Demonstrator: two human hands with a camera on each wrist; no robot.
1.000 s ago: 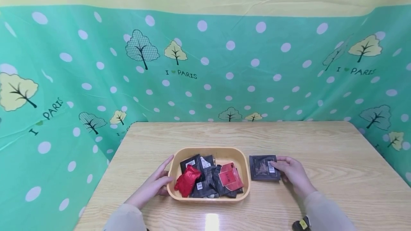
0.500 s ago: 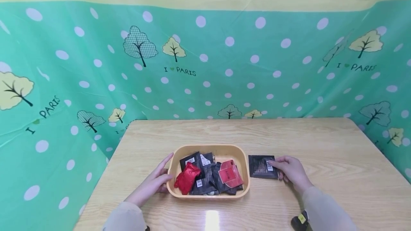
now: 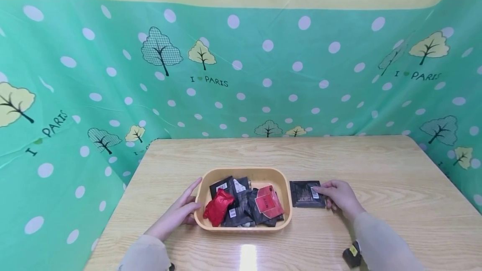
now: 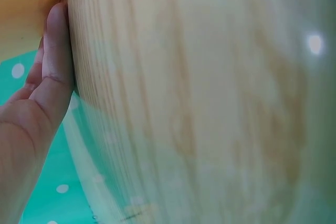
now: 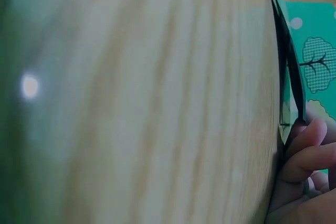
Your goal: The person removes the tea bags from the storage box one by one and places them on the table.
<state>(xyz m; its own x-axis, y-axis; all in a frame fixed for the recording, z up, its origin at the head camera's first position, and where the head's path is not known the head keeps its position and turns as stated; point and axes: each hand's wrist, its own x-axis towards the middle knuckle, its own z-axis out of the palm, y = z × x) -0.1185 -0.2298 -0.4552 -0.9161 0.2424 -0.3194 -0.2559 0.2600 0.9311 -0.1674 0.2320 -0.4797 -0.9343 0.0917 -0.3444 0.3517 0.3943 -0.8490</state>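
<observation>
My right hand (image 3: 340,199) pinches the right edge of a flat black sachet (image 3: 301,194), thumb on top by its white barcode label. In the right wrist view the held end of the sachet (image 5: 296,72) is tilted up off the table; a second dark edge shows beneath, and I cannot tell whether it is another sachet. A yellow plastic basket (image 3: 244,229) stands just left of the sachet. My left hand (image 3: 177,212) rests against the basket's left outer wall, fingers extended. Inside lie several black sachets (image 3: 241,212), a red foil packet (image 3: 218,207) and a red printed sachet (image 3: 269,202).
The wooden table (image 3: 376,166) extends around the basket, with bare wood behind and to the right. A green dotted curtain (image 3: 263,74) hangs along the back and sides. A small black device with a yellow label (image 3: 352,255) sits by the right sleeve.
The head view has tilted slightly, so the whole scene sits a little higher. My right hand still pinches the black sachet in nearly the same place; my left hand stays against the basket.
</observation>
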